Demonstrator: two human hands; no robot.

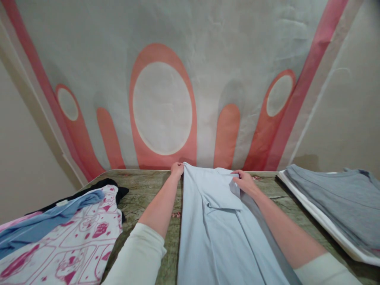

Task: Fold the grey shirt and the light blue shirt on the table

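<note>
A pale blue garment (219,229) lies lengthwise in front of me on the table, its far end near the wall. Its kind is not plain to me; a folded-over section shows near the top, with a small gap under its lower edge. My left hand (177,169) is closed on the far left corner, which is lifted slightly. At the far right edge, my right hand (244,183) pinches the cloth between thumb and fingers. A greyer strip of fabric shows along the garment's right side, partly hidden by my right forearm.
On the left lies a loose pile of clothes with a white and pink printed garment (86,237), a blue piece (59,219) and a black one. A stack with a grey shirt (335,202) is at right. The wood-patterned table (148,186) meets a decorated wall hanging (252,47).
</note>
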